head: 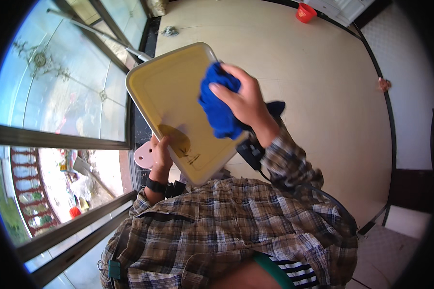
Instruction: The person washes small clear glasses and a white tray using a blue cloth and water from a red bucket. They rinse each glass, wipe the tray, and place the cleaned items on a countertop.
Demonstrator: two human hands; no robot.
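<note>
A yellow rectangular tray [166, 83] with rounded corners and a pale rim is held up, tilted, before my chest. Dark plant-like markings show on its lower part. My left hand [161, 153] grips its lower left edge, thumb on the face and fingers hidden behind. A bunched blue cloth [218, 101] is in my right hand [244, 95], over the right side of the tray. Blur at the cloth makes its exact contact with the tray hard to tell. Each wrist wears a black strap or device.
A pink stool top [144, 155] with holes is beside my left hand. Behind the tray, a metal pole [105, 36] leans across the glass door [72, 83]. On the tiled floor [329, 108] are a red bucket [305, 13] and a crumpled rag [170, 31]. A shovel [85, 168] lies outside.
</note>
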